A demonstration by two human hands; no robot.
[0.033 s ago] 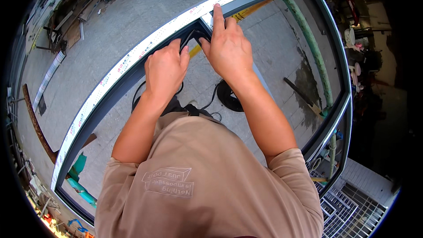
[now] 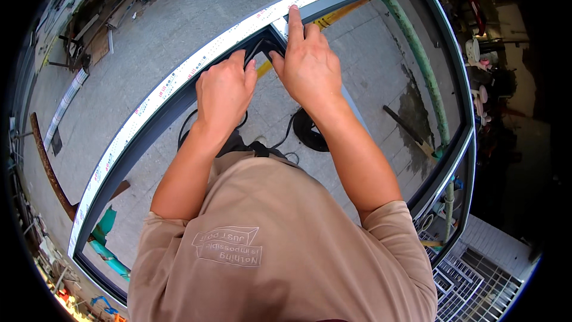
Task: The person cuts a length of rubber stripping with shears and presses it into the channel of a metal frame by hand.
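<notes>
A large grey metal frame [image 2: 149,125] with a white film strip along its top rail lies across in front of me. Both hands meet where a cross bar joins that rail. My left hand [image 2: 223,92] is curled, its fingertips pinching a black strip [image 2: 262,52] in the corner of the joint. My right hand [image 2: 310,62] lies flat on the cross bar, index finger stretched out onto the white rail and thumb touching the black strip. How far the strip runs under the hands is hidden.
A black cable and a round black disc [image 2: 310,131] lie on the concrete floor below the frame. A green pipe [image 2: 417,53] runs along the right. Metal scraps [image 2: 107,18] lie at the upper left, a grating [image 2: 476,280] at the lower right.
</notes>
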